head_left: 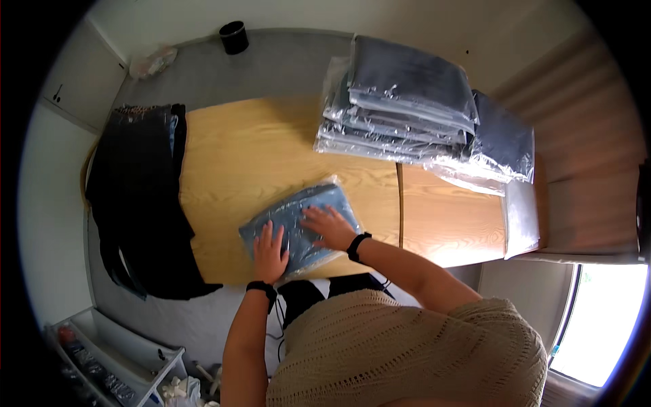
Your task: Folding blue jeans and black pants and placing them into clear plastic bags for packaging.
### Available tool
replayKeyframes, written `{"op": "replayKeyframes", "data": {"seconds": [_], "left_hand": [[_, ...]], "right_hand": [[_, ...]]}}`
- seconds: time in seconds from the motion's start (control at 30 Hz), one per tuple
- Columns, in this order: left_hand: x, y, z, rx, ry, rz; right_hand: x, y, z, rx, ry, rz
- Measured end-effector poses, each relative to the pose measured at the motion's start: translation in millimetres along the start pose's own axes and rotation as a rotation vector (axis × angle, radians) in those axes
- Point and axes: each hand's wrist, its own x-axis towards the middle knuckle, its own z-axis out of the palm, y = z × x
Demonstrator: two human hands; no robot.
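Observation:
A folded blue garment in a clear plastic bag [298, 216] lies flat at the near edge of the wooden table. My left hand [270, 255] rests on its near left part, fingers stretched out. Spread fingers of my right hand [330, 228] press on the bag's right half. Neither hand grips anything; both palms face down on the plastic. What lies under the palms is hidden.
Bagged dark garments [410, 81] are stacked at the table's far right, beside another bagged garment [503, 139]. Black trousers [139, 183] drape over the left end. A plastic bin [129, 346] stands lower left; a black wastebasket [234, 38] stands beyond the table [237, 149].

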Motion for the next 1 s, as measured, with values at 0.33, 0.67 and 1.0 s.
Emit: {"op": "replayKeyframes", "data": {"seconds": [0.33, 0.67, 1.0], "left_hand": [[-55, -55, 19, -0.883, 0.061, -0.935], [-43, -27, -73, -1.333, -0.063, -0.746], [6, 82, -201, -1.087, -0.026, -0.445]], "right_hand": [[-42, 72, 9, 1.222, 0.036, 0.944], [-54, 50, -48, 1.227, -0.069, 0.643], [-144, 42, -215, 1.199, 0.166, 0.491]]}}
